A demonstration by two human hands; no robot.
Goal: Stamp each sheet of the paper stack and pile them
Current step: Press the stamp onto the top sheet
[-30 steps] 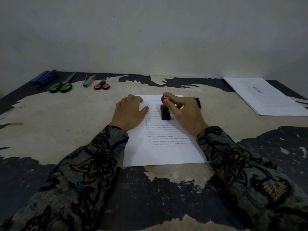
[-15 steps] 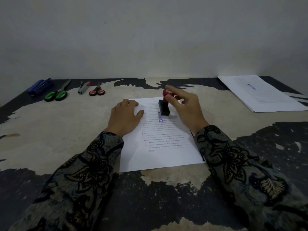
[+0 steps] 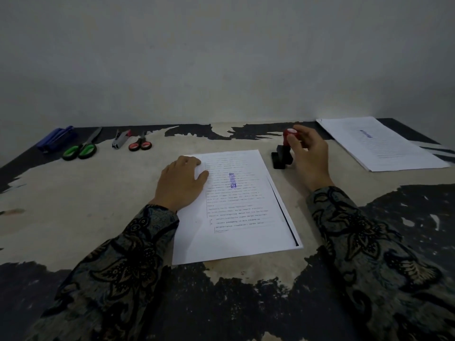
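Observation:
A stack of printed sheets [image 3: 246, 217] lies in front of me, its top sheet bearing a blue stamp mark [image 3: 232, 180]. My left hand [image 3: 181, 182] rests flat on the sheet's upper left corner. My right hand [image 3: 309, 156] grips the red-knobbed black stamp [image 3: 283, 152], which stands on the table to the right of the stack. A pile of stamped sheets [image 3: 381, 146] lies at the far right.
Along the back left edge lie a blue stapler [image 3: 55, 139], green-handled scissors [image 3: 82, 148], a grey staple remover [image 3: 120, 139] and small red-handled scissors [image 3: 140, 143]. The tabletop [image 3: 86, 205] is worn, with pale and black patches. A wall rises behind.
My right hand lifted the stamp off the top sheet and carried it right onto the table, uncovering the blue mark. My left hand has stayed on the sheet.

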